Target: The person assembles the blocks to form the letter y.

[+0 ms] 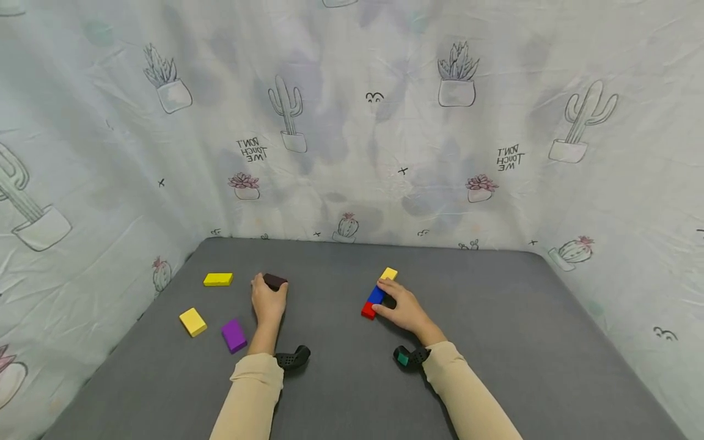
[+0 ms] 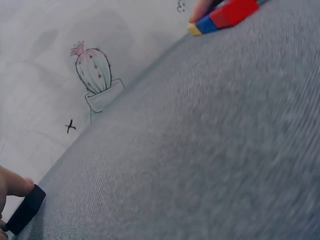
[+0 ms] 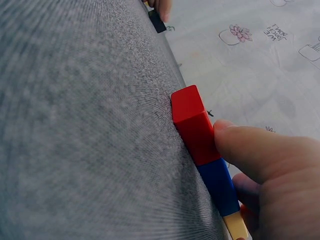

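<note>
My left hand (image 1: 268, 300) grips a dark, nearly black block (image 1: 275, 282) on the grey table, thumb on its near right side. The same block (image 2: 26, 210) shows at the lower left of the left wrist view. My right hand (image 1: 405, 310) holds a slanted row of blocks: red (image 1: 368, 310), blue (image 1: 376, 295) and yellow (image 1: 389, 273). In the right wrist view the thumb presses the side of the red block (image 3: 195, 130), and fingers curl by the blue block (image 3: 220, 187). A dark patch under the right palm is unclear.
Left of my left hand lie a bright yellow block (image 1: 218, 279), a paler yellow block (image 1: 193, 322) and a purple block (image 1: 234, 335). A pale cloth (image 1: 341, 122) printed with cacti hangs around the grey table (image 1: 341, 391).
</note>
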Demonstrator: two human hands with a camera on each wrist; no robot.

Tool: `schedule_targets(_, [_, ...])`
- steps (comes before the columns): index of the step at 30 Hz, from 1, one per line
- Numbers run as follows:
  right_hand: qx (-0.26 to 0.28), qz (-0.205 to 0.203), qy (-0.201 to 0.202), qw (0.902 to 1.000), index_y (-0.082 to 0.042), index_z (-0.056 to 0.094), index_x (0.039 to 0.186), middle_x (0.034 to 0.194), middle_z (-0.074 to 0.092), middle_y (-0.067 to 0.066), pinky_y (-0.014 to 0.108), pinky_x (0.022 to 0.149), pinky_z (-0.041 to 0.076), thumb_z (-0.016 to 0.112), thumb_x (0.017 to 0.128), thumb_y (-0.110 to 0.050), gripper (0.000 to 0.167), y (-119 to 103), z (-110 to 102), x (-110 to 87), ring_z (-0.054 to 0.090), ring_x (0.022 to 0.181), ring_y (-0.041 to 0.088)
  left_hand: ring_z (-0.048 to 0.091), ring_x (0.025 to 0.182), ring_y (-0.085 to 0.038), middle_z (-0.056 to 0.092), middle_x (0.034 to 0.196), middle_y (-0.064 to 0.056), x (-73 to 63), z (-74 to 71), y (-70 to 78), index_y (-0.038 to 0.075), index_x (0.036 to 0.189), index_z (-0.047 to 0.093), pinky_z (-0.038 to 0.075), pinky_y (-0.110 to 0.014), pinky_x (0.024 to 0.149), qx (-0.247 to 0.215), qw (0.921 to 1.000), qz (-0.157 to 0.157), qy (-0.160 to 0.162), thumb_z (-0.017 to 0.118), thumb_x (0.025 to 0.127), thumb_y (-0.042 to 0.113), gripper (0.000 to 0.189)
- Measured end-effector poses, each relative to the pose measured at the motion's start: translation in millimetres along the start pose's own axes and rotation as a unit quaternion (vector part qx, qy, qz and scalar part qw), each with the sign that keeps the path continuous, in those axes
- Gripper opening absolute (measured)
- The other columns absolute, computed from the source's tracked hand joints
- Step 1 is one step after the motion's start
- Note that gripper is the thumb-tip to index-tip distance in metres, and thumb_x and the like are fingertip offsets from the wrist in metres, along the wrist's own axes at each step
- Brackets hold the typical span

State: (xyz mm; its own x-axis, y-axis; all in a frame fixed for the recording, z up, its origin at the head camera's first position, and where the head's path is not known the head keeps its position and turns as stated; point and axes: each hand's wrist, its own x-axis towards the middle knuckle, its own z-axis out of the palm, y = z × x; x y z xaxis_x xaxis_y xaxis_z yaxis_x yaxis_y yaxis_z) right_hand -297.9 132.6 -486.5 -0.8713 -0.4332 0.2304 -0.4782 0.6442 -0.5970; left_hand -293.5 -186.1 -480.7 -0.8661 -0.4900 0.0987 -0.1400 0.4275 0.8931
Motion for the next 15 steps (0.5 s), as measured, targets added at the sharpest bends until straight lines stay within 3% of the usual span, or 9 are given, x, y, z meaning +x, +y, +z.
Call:
schedule_targets(6, [-0.003, 0.003, 0.007, 1.0000, -0.005, 0.047, 0.140, 0.148, 0.041, 0.012, 0.054, 0.110, 0.031, 0.066, 0.089, -0.035, 0.062, 2.2, 5.0, -0.9, 0.032, 0.139, 0.034, 0.004, 0.144, -0.043, 0.012, 0.152, -0.033, 0.6, -2.6, -1.3, -0.012, 0.146, 0.015, 0.010, -0.053, 0.117, 0.023, 0.9995, 0.017, -0.015, 0.061, 0.091, 0.013, 0.076])
schedule_targets(15, [-0.011, -0.008, 0.004, 0.9999, -0.004, 0.046, 0.140, 0.148, 0.040, 0.012, 0.052, 0.110, 0.030, 0.065, 0.089, -0.035, 0.063, 3.6, 4.5, 0.6, 0.033, 0.139, 0.033, 0.000, 0.142, -0.047, 0.006, 0.151, -0.037, 2.6, -2.0, -0.9, -0.018, 0.143, 0.016, 0.007, -0.054, 0.116, 0.066, 0.9968, 0.044, 0.001, 0.062, 0.089, 0.011, 0.076])
